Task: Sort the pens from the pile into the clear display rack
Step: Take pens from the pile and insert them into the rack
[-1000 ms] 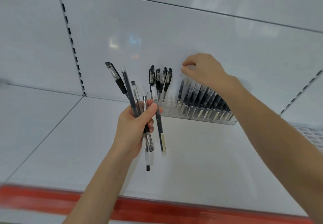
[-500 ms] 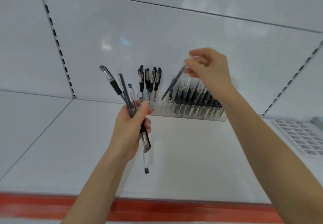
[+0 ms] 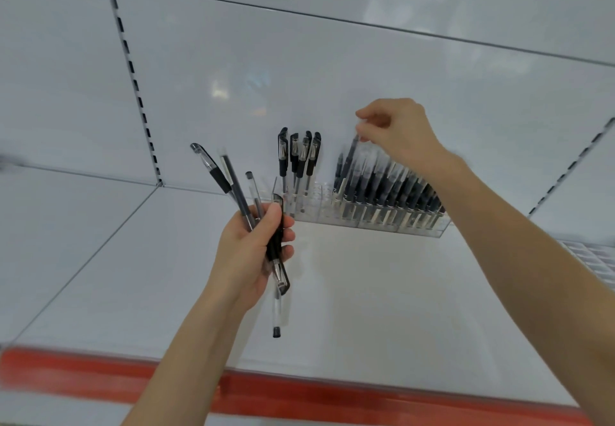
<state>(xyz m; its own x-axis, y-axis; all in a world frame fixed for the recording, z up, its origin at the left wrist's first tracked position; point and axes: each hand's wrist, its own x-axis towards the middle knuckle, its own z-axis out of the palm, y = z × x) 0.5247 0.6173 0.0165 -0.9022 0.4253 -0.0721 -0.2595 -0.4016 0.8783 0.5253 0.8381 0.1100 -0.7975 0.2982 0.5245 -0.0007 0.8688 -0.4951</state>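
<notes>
Holding a bundle of pens (image 3: 233, 183) in my left hand (image 3: 248, 252), I face a white shelf (image 3: 382, 299). The fingers (image 3: 270, 216) of this hand are curled around the middle of the bundle. Several pens point up and to the left, and two hang down below the palm. One of these two is a clear pen (image 3: 276, 312) with a dark end.

My right hand (image 3: 399, 136) is raised above the clear display rack (image 3: 376, 224), which stands at the back of the shelf, against the white back panel (image 3: 299, 59). Its fingertips (image 3: 364, 135) pinch the top end of one dark pen (image 3: 349, 159). This pen is tilted, and its lower end goes down at the left end of the row of dark pens (image 3: 396, 189) that fills the right part of the rack. I cannot tell if it already sits in a slot.

In the left part of the rack four black capped pens (image 3: 299, 156) stand upright, close together.

A red strip (image 3: 299, 395) runs along the front edge of the shelf. A slotted upright (image 3: 133, 76) goes up the back panel on the left. A white grid (image 3: 595, 259) lies at the right edge of the view.
</notes>
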